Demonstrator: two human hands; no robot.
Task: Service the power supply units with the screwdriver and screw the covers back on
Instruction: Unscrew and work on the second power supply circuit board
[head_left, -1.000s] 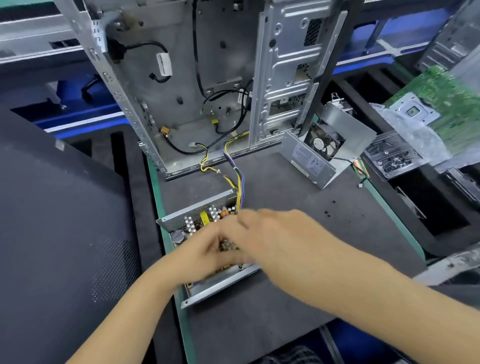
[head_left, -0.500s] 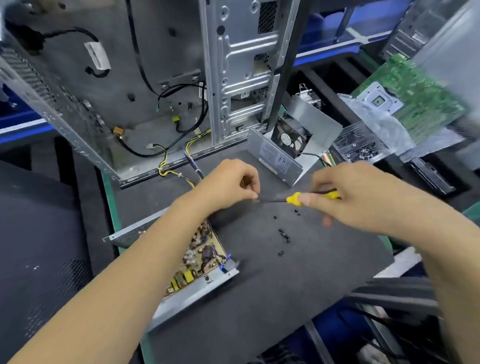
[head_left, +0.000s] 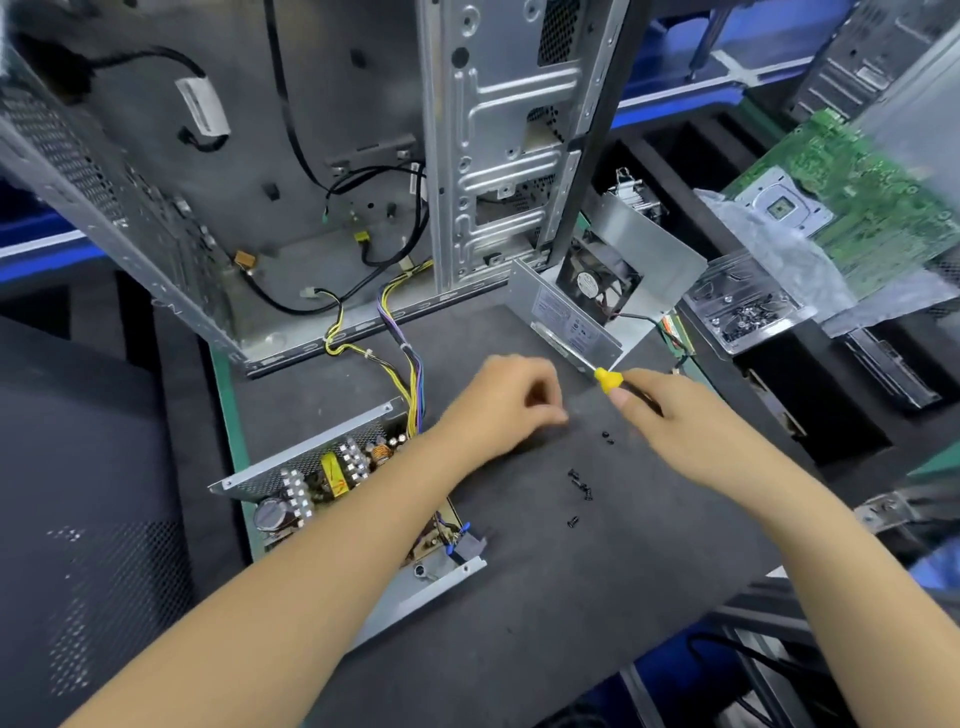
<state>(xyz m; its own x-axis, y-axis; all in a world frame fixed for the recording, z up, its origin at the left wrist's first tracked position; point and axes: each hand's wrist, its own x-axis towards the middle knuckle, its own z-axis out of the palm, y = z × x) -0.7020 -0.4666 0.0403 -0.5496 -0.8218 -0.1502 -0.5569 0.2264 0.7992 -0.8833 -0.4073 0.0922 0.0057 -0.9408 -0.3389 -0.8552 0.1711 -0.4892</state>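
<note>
The opened power supply unit (head_left: 337, 488), a shallow tray of perforated grey sheet metal carrying a crowded board of capacitors and copper coils, lies at the left of the dark foam-covered surface (head_left: 519, 623), partly under the left forearm, its yellow and purple wire bundle (head_left: 410, 384) leading back into the upright bare-steel computer case (head_left: 322, 171). Its folded metal cover with a black fan (head_left: 597, 291) is propped behind, presumably set aside for access. Small black screws (head_left: 581, 486) are scattered loose on the matte foam, probably so they do not roll. The left hand (head_left: 498, 405) is curled, fingertips pinched together near the surface, seemingly on a screw, though this cannot be confirmed. The right hand (head_left: 675, 410) grips the yellow-handled screwdriver (head_left: 605, 378), its shaft angled towards the cover.
</note>
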